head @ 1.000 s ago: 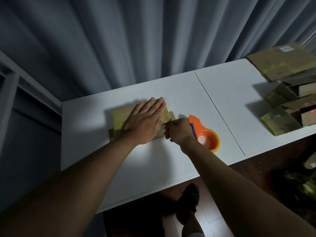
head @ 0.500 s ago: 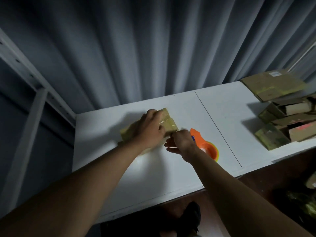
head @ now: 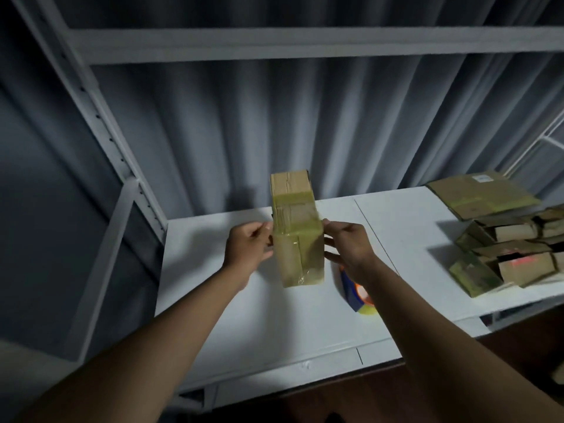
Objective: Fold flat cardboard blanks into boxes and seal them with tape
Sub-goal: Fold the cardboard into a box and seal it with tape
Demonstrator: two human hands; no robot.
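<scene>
Nearest to us, our two bare forearms reach out over the white table [head: 274, 325], its front edge running across below them. Our left hand [head: 247, 247] grips the left side of the cardboard box [head: 297, 236], fingers curled against its edge. Our right hand [head: 348, 244] takes the right side, thumb and fingertips pinching the box wall. Between them the box is up off the table, standing tall and tilted slightly, its near face wrapped in glossy yellowish tape with a seam down the middle; bare brown cardboard shows at the top end.

Just under our right wrist lies the tape dispenser [head: 355, 293], orange and blue with a yellow roll, partly hidden by the arm, resting on the table.

Off to the right, well apart from the box, sits a pile of folded boxes [head: 506, 257], open ends towards us, one with a reddish mark. Behind them lies a stack of flat blanks [head: 479, 195].

At the left rises a pale metal shelf frame [head: 100, 123], and behind everything hangs a grey pleated curtain [head: 335, 117].
</scene>
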